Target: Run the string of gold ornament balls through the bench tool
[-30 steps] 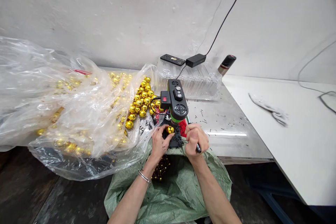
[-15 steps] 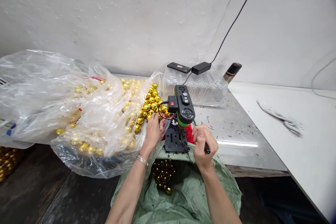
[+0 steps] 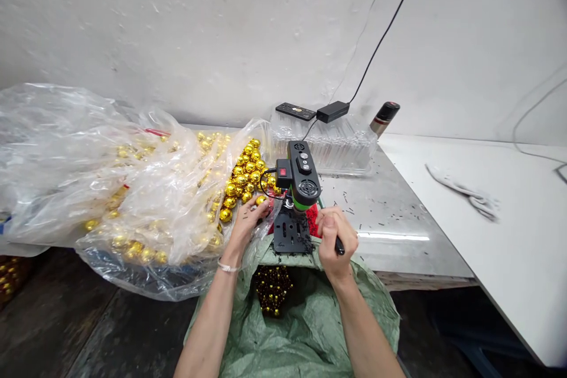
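Observation:
My left hand [image 3: 246, 223] pinches a shiny gold ball [image 3: 261, 200] between thumb and fingers, beside a heap of gold balls [image 3: 246, 172] spilling from a clear plastic bag [image 3: 163, 201]. Just right of that hand stands a small black machine [image 3: 305, 172] with round vents, a red switch and a slotted black base plate [image 3: 290, 237]. My right hand [image 3: 336, 241] is closed around a black handle [image 3: 339, 245] at the machine's right side; most of the handle is hidden in the fist. Below both hands gapes a green sack [image 3: 305, 331] with gold balls [image 3: 273, 289] inside.
Behind the machine, clear plastic trays [image 3: 323, 144] carry a black power adapter [image 3: 333, 111] and a flat black device [image 3: 296, 111]. A dark-capped bottle [image 3: 384, 118] leans nearby. Black bits litter the metal tabletop [image 3: 390, 212]; a grey glove-like item [image 3: 465, 192] lies on the white table [image 3: 496, 236].
A gold ball now shows in my left hand, which has drawn slightly left of the machine. One gold ball near the sack's opening has gone down out of sight. My right hand keeps its grip.

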Demonstrator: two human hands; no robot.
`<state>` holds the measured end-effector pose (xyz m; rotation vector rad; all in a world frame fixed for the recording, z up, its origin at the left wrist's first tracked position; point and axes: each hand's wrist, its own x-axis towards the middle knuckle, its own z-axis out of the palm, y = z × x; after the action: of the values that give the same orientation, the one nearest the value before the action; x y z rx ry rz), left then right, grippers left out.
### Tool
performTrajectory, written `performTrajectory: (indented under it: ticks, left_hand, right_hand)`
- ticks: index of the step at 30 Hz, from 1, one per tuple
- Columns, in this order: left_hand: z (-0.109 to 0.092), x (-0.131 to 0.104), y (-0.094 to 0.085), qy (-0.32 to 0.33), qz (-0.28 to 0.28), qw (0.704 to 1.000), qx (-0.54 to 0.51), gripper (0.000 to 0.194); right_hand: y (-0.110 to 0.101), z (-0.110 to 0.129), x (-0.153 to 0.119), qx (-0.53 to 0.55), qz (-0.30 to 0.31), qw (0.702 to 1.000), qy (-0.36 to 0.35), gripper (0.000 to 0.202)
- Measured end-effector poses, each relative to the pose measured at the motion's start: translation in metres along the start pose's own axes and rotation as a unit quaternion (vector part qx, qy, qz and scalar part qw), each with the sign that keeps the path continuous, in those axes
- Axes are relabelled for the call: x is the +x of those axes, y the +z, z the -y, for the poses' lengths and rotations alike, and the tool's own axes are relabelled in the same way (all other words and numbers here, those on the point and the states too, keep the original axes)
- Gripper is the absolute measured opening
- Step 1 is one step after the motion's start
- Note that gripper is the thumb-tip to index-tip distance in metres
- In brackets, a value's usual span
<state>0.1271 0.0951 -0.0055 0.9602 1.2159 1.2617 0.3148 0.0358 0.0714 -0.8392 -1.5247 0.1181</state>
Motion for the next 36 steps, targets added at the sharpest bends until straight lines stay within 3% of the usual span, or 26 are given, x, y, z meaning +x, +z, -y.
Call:
performTrajectory:
  ticks: [2, 6, 10, 15, 21, 28, 36]
  left_hand:
    - [0.002, -0.016, -0.001, -0.040, 0.029, 0.996, -0.075, 0.045]
    - [0.018, -0.035, 0.012, -0.047, 0.024, 0.998, -0.030, 0.050]
    - [0.041, -0.037, 0.031, 0.055, 0.011, 0.991, 0.118, 0.041]
    - [0.052, -0.039, 0.039, 0.182, -0.030, 0.924, 0.335, 0.035]
    - [0.049, -0.041, 0.045, 0.268, -0.010, 0.879, 0.394, 0.030]
    - [0.058, -0.037, 0.047, 0.263, -0.011, 0.886, 0.382, 0.029]
    - [0.061, -0.036, 0.047, 0.254, -0.013, 0.885, 0.391, 0.030]
  right_hand:
    - [0.000, -0.001, -0.001, -0.002, -0.003, 1.000, -0.002, 0.031]
    - [0.001, -0.003, -0.003, -0.005, -0.005, 1.000, 0.005, 0.031]
    - [-0.001, -0.001, -0.002, -0.010, 0.001, 1.000, 0.003, 0.030]
    - [-0.002, 0.001, -0.001, -0.016, 0.008, 1.000, 0.000, 0.031]
    - [-0.003, 0.000, -0.002, -0.019, 0.013, 1.000, -0.003, 0.030]
    - [-0.004, -0.008, -0.014, -0.027, 0.022, 0.999, -0.033, 0.028]
    - [0.009, -0.039, -0.048, -0.031, -0.014, 0.997, -0.073, 0.033]
